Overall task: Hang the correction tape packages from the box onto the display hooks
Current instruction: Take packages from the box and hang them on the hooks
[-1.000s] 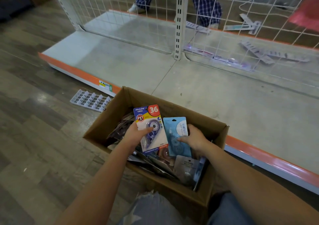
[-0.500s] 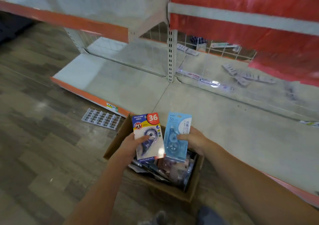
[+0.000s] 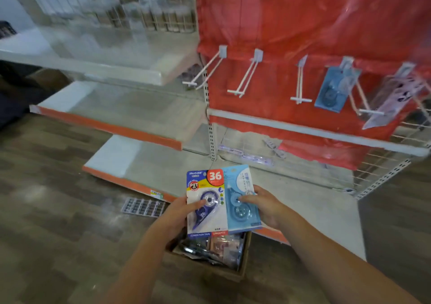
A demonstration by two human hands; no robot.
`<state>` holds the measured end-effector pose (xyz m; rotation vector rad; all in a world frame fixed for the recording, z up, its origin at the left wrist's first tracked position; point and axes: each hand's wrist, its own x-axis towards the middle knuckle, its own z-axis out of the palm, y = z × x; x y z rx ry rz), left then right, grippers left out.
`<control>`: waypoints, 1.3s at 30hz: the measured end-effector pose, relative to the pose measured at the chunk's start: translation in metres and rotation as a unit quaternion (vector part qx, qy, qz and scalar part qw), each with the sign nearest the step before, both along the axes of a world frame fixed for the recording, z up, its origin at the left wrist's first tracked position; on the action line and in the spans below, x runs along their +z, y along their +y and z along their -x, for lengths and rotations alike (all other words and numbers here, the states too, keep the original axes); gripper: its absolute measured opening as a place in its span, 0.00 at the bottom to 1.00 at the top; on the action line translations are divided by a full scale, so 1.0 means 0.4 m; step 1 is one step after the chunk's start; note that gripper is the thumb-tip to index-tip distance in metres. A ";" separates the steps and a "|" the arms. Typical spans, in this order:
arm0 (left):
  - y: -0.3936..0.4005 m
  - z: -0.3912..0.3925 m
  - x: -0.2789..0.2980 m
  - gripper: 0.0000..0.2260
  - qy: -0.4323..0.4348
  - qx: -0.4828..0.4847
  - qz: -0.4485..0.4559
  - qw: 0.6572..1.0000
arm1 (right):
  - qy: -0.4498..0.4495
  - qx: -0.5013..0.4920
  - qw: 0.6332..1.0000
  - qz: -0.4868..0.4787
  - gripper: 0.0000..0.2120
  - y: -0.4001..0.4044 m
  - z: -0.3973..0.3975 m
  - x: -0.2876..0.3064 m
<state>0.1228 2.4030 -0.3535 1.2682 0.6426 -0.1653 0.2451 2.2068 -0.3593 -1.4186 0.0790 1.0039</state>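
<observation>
The blue-and-white correction tape package (image 3: 205,204) is sitting in the left hand (image 3: 179,215), thumb pinching its front; the light-blue package (image 3: 242,201) is overlapping it, gripped by the right hand (image 3: 265,208); both are hovering above the cardboard box (image 3: 241,273); white display hooks (image 3: 245,77) are jutting from the red backing (image 3: 291,24) above.
</observation>
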 end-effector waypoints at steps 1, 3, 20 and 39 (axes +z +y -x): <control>0.003 0.001 0.045 0.15 -0.004 -0.005 -0.001 1.000 | -0.011 -0.007 1.000 -0.006 0.15 -0.009 0.006 0.045; 0.005 0.001 0.147 0.09 -0.027 -0.009 -0.011 1.000 | -0.040 -0.014 0.999 -0.024 0.13 -0.024 0.016 0.142; -0.132 -0.110 0.718 0.07 -0.229 -0.125 -0.084 0.962 | -0.231 -0.156 0.954 -0.109 0.08 -0.282 0.032 0.693; -0.891 -0.534 0.905 0.09 -0.297 -0.305 -0.049 0.904 | -0.312 -0.351 0.879 -0.081 0.22 -1.090 -0.125 0.883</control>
